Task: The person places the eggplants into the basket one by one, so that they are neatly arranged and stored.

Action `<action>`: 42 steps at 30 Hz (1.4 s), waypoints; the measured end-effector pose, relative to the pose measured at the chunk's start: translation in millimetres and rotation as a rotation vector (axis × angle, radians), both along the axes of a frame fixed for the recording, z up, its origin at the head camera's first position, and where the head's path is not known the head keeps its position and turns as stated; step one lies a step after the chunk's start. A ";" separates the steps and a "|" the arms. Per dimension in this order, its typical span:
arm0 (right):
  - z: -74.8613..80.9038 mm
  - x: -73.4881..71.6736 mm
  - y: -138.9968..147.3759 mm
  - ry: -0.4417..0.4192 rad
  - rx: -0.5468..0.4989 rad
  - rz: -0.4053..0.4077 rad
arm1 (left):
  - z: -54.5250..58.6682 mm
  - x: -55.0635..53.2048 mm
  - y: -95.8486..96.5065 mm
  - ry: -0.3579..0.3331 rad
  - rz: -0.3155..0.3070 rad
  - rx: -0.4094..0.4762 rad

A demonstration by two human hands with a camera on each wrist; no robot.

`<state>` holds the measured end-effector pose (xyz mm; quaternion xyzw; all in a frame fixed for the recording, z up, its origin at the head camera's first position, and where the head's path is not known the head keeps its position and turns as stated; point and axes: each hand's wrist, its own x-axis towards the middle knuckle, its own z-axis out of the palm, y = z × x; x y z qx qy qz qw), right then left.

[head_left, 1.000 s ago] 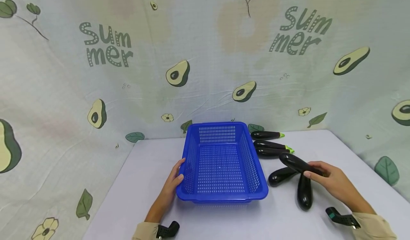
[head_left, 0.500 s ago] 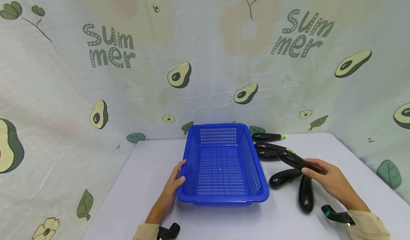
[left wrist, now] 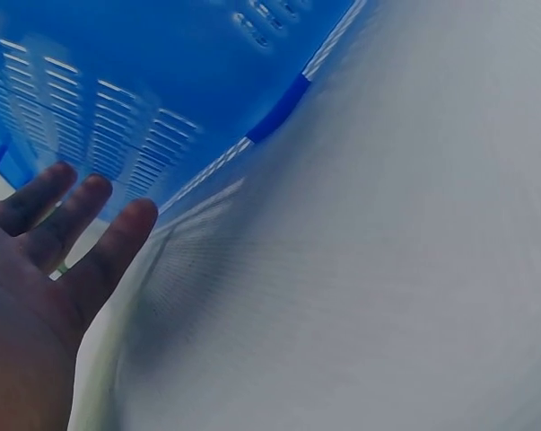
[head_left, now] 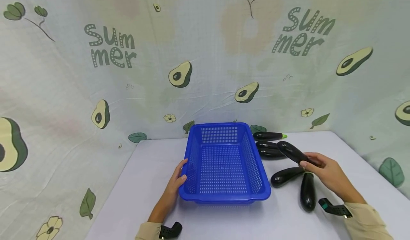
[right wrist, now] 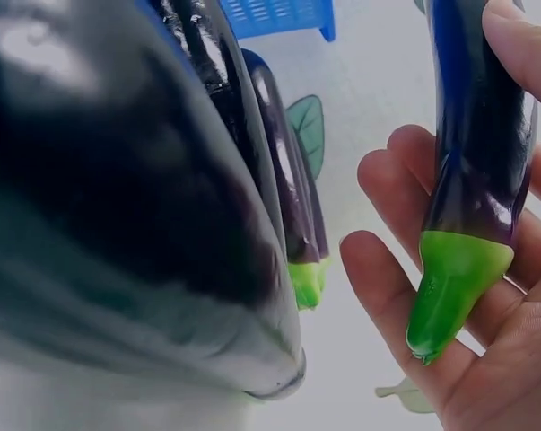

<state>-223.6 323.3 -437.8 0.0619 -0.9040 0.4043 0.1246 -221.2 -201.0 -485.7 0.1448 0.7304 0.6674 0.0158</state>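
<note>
Eggplant [head_left: 289, 151], pinched between thumb and fingers of the right hand [head_left: 330, 174], slants over two lower eggplants [head_left: 308, 195] on the white table [head_left: 224, 222], toward its right edge. The left hand [head_left: 173, 188], fingers spread, touches the left side of the blue basket [head_left: 224, 198]; three farther eggplants [head_left: 267, 136] lie near the table's far edge.

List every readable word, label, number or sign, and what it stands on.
"sum mer": pale avocado-print cloth backdrop, left side.
"sum mer": same backdrop, right side, slanted.
Blue perforated plastic basket, glossy dark eggplants: no readable text.
Black wrist devices: any marks too small to read.
</note>
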 end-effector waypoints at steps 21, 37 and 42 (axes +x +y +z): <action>20.8 -25.5 -19.1 -0.031 -0.154 0.112 | 1.5 4.7 8.5 0.013 -0.003 0.035; 30.9 -46.1 -34.7 -0.082 -0.111 0.132 | 3.7 7.0 8.0 0.020 0.002 0.062; 32.0 -53.5 -42.3 -0.080 -0.172 0.173 | 2.8 7.0 7.6 0.010 -0.003 0.063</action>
